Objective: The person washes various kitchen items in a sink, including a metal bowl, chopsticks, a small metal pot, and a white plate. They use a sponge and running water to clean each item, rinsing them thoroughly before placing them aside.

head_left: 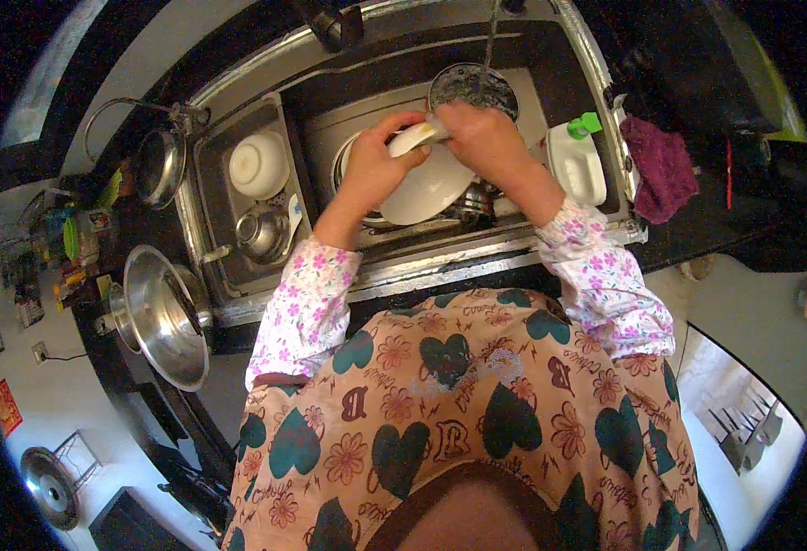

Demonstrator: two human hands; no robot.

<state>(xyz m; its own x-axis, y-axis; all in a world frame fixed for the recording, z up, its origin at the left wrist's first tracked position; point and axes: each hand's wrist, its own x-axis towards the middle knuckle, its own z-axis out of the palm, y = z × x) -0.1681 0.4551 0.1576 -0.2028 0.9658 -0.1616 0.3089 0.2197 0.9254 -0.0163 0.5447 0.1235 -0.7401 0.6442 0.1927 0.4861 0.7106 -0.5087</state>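
Plate [426, 188] between both hands, left hand [373, 165] gripping, right hand [479, 138] atop.

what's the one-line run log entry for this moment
left hand: holds plate | right hand: wipes plate rim, sponge | over sink | white bowl left basin

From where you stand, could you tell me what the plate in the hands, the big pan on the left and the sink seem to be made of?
Plate: probably glazed ceramic, white and glossy, though melamine is possible. Pan: likely stainless steel, silvery and mirror-bright with reflections. Sink: also looks like steel, a duller brushed grey rim. Left hand and right hand both grip the plate.
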